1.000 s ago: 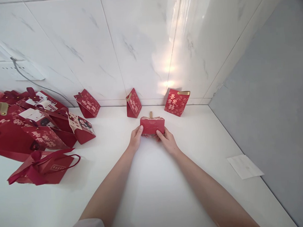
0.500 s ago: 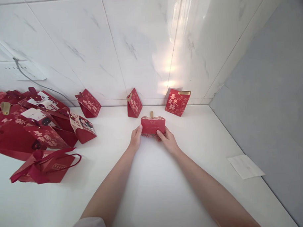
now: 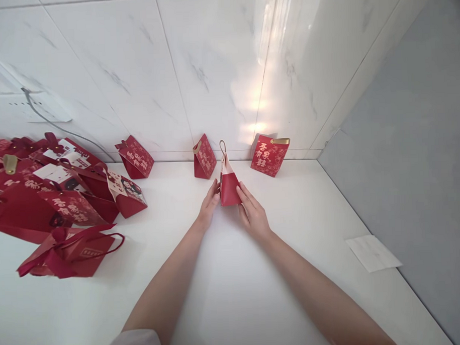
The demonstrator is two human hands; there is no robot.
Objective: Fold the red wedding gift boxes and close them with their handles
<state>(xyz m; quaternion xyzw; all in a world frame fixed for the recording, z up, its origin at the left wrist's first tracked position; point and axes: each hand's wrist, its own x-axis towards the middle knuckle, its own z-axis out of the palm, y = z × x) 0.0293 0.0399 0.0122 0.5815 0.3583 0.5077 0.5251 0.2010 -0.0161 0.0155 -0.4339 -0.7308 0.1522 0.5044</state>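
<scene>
A small red paper gift box (image 3: 230, 188) with a pale upper part and a looped handle stands upright, its narrow triangular side facing me. My left hand (image 3: 210, 202) is against its left face, fingers partly hidden behind the box edge. On the opposite face lie the fingers of my right hand (image 3: 253, 207), stretched flat along it. Between them the two palms hold the box from both sides. Just behind and to the left is another red gift box (image 3: 205, 161) with gold lettering.
Near the tiled wall stand a red gift box (image 3: 135, 158) and a red box with a gold strip (image 3: 270, 156). Several red boxes (image 3: 83, 203) pile up at left, with a ribboned box (image 3: 76, 254) in front. A white paper (image 3: 373, 253) overhangs the right edge.
The held box has turned from its broad printed face to its narrow triangular side, and its loop now stands up. My right hand's fingers have straightened along it.
</scene>
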